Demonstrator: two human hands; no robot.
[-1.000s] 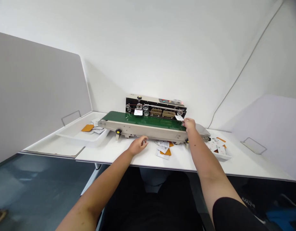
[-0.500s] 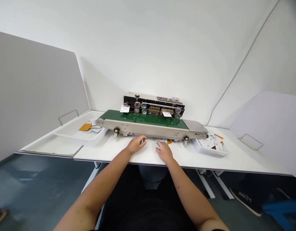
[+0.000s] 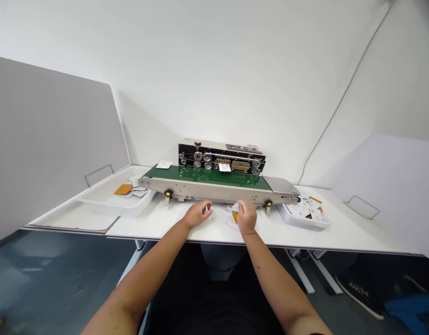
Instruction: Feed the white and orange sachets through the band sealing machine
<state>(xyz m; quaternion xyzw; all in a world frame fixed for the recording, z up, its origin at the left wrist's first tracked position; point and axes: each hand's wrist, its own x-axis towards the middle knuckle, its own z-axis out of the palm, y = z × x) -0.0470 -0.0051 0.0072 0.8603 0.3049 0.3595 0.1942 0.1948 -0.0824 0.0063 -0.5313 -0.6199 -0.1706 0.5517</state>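
Note:
In front of me stands a band sealer with a green conveyor belt (image 3: 196, 174) and exposed rollers. One small white packet (image 3: 224, 167) is at the rollers, and another white packet (image 3: 163, 164) lies at the belt's left end. Below the machine's front edge, my right hand (image 3: 247, 217) is closed, fingertips pinched on a small white packet (image 3: 235, 207). Beside that hand, more white and orange packets (image 3: 232, 222) lie on the table, partly covered by it. My left hand (image 3: 198, 214) rests on the tabletop, fingers loosely curled and thumb apart, holding nothing.
At the left is a clear plastic tray (image 3: 109, 203) holding white and orange packets. A second plastic bin (image 3: 303, 222), full of packets, stands at the right. Grey partitions (image 3: 50, 139) flank the white table (image 3: 179, 226). A shoe (image 3: 359, 294) shows on the floor at right.
Both packets at the machine have travelled left; one has come out onto the belt's left end. My right hand has shifted slightly right and closed, and packets have come forward from under the machine.

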